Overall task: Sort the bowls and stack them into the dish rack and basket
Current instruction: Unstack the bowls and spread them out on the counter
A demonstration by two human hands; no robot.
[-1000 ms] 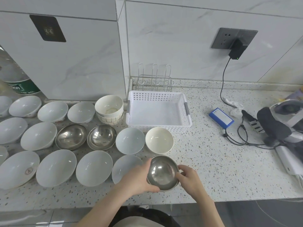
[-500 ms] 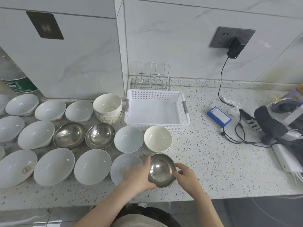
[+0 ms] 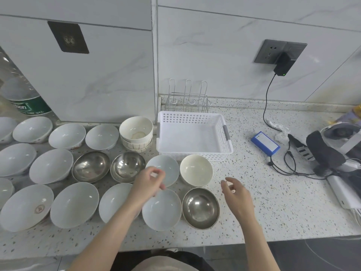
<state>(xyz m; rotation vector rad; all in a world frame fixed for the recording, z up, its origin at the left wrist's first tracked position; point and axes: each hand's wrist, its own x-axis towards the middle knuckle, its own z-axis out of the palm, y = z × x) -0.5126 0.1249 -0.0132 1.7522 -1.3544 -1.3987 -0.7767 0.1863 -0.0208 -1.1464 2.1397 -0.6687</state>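
— Where's the steel bowl?
— On the counter, just below the right hand, whose fingers are loosely curled and hold nothing.
— The left hand?
— Over the white bowls; fingertips seem drawn together, probably holding nothing.
— The basket?
— Beyond both hands, with the dish rack behind it.

Speckled stone surface in front of you

It is carrying rows of white bowls and steel bowls on your left, a stack of cream bowls, a white perforated basket with a wire dish rack sitting just behind it, and a blue box lying beside tangled cables at your right.
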